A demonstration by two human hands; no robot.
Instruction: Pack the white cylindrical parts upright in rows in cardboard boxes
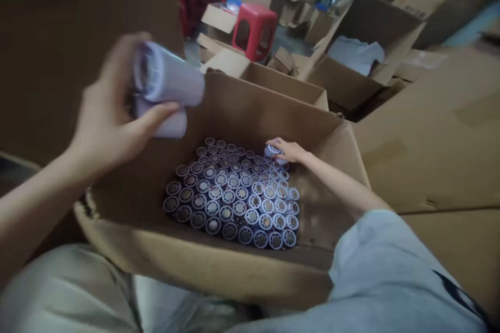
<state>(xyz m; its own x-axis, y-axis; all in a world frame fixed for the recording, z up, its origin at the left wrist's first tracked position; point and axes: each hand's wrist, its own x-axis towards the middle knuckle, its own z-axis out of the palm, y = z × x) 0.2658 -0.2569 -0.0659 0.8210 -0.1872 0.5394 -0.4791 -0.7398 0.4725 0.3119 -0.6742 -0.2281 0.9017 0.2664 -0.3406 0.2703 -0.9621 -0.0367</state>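
Note:
My left hand [113, 99] is raised over the left side of a large cardboard box [219, 265], its fingers closed round two pale, lavender-white cylinders [177, 78], one above the other. Many similar cylinders [234, 195] stand upright in rows on the box floor, their round, ringed ends facing up. Deep in the box, at the far right of the rows, my right hand [287, 151] has its fingers on a pale cylinder [272, 151] slightly above the others. Part of a second one shows beneath that hand.
Tall cardboard stands at the left and right [429, 140]. Beyond the box are a smaller open carton [281, 83], a red plastic stool [255, 31], and an open box with white material [355, 54]. My knees are against the near side.

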